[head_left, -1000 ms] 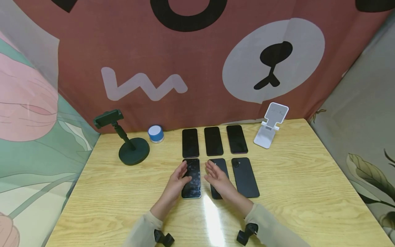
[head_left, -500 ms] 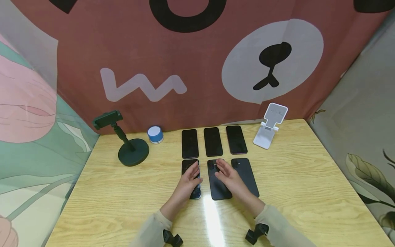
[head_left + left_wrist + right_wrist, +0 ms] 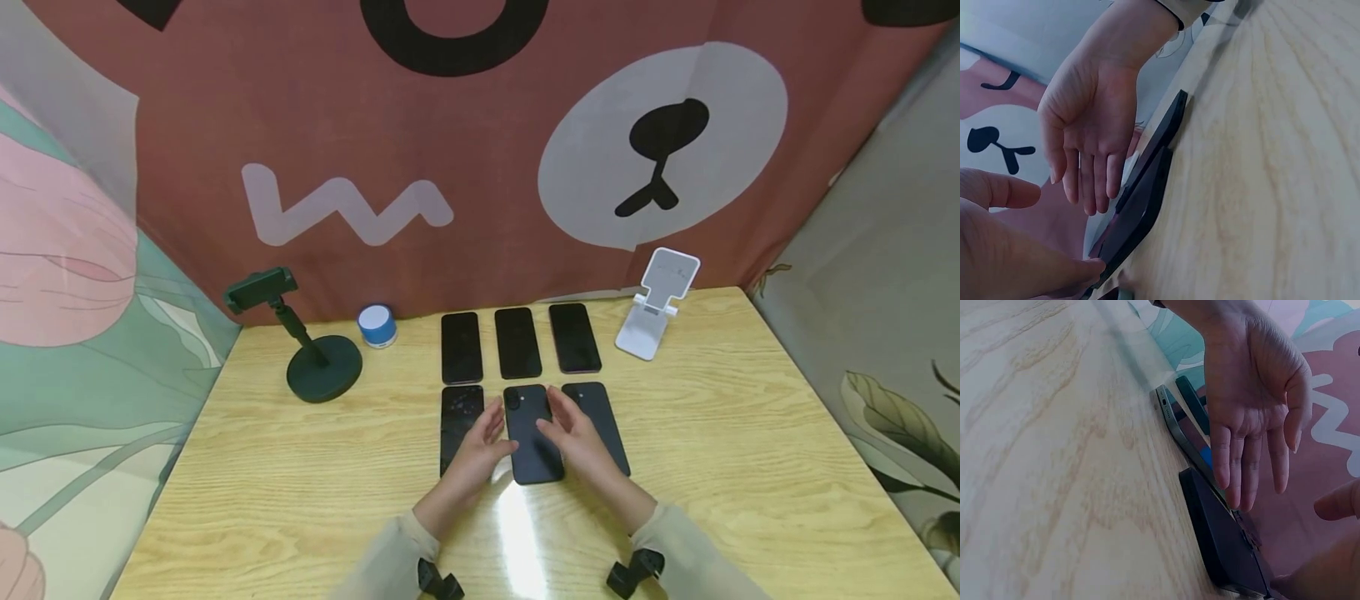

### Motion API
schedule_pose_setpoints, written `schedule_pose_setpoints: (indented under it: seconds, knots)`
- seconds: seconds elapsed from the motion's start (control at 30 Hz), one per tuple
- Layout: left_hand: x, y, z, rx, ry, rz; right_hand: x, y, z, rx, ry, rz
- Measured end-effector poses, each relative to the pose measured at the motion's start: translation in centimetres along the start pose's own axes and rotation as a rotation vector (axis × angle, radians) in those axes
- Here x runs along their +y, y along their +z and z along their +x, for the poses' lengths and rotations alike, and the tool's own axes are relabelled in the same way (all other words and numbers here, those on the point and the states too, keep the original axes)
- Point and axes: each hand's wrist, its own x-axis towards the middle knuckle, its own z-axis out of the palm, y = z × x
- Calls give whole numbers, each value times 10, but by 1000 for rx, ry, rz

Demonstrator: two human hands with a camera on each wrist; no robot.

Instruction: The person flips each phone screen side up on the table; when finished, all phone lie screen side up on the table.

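Observation:
A dark phone (image 3: 534, 462) lies camera side up in the middle of the front row, between my two hands. On its left, my left hand (image 3: 480, 450) has its fingers extended, overlapping the screen-up front-left phone (image 3: 456, 421). On its right, my right hand (image 3: 583, 442) covers part of another back-up phone (image 3: 611, 433). Both palms face each other. In the left wrist view, my left fingertips (image 3: 1092, 270) come right at the edge of a dark phone (image 3: 1135, 219). The right wrist view has my right fingers (image 3: 1291, 584) at the far end of the middle phone (image 3: 1219, 544).
Behind stand three screen-up phones in a row: left (image 3: 461, 348), middle (image 3: 517, 343) and right (image 3: 575, 337). A dark green phone stand (image 3: 324, 367), a blue-and-white round container (image 3: 377, 325) and a white folding stand (image 3: 643, 329) sit along the back of the wooden table (image 3: 300, 483).
Both hands have moved right from over the front-left and middle phones. The left hand uncovers more of the front-left phone; the right hand has shifted to the middle phone's right side.

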Motion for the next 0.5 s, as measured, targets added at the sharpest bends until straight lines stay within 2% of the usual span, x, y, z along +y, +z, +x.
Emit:
schedule_pose_setpoints:
  seconds: [0.17, 0.5]
  knots:
    - [-5, 5, 2, 24, -14, 10, 1, 0, -3, -7, -4, 23]
    - [-7, 13, 4, 32, -32, -12, 5, 4, -5, 26, 38, -69]
